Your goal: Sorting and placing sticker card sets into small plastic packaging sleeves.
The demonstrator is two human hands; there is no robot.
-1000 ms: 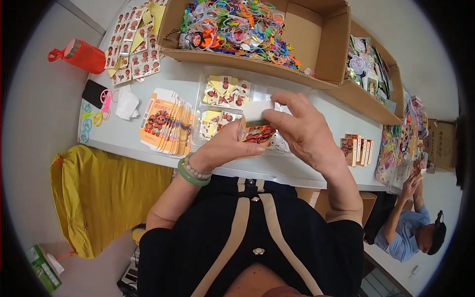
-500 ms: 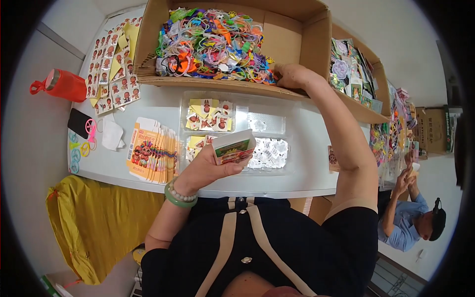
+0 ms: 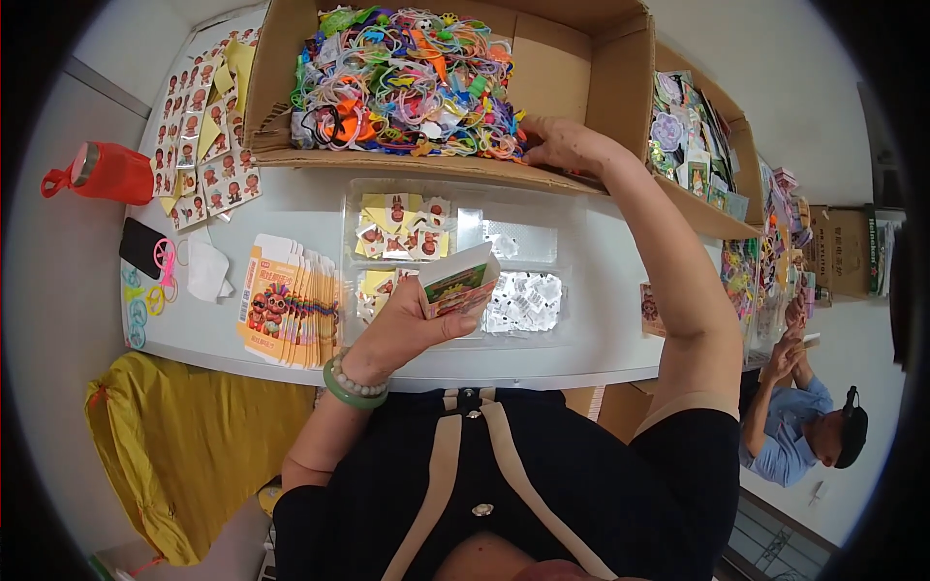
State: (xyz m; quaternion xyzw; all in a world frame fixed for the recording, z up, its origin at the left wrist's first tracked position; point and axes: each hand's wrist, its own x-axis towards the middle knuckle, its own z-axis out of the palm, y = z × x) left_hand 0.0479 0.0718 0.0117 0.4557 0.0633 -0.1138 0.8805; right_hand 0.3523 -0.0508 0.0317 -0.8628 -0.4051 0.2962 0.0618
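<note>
My left hand is closed around a small printed paper box, its white flap tilted up and away from me. At the right edge of a pile of colourful trinkets with stringy loops, my right hand reaches into a large cardboard box. Its fingers are curled against the pile, and whatever they pinch is hidden. Under my left hand lies a clear plastic tray with compartments. It bears yellow-backed sticker pieces on the left and small white printed packets on the right.
A fanned stack of flat orange cartons lies to the left. Beyond it are a phone, a red bottle and sticker sheets. A second carton of shiny cards stands right, with a co-worker past it.
My right hand has shifted slightly left along the trinket pile. The left hand keeps hold of the paper box. The view has moved a little, so the table things sit further left.
</note>
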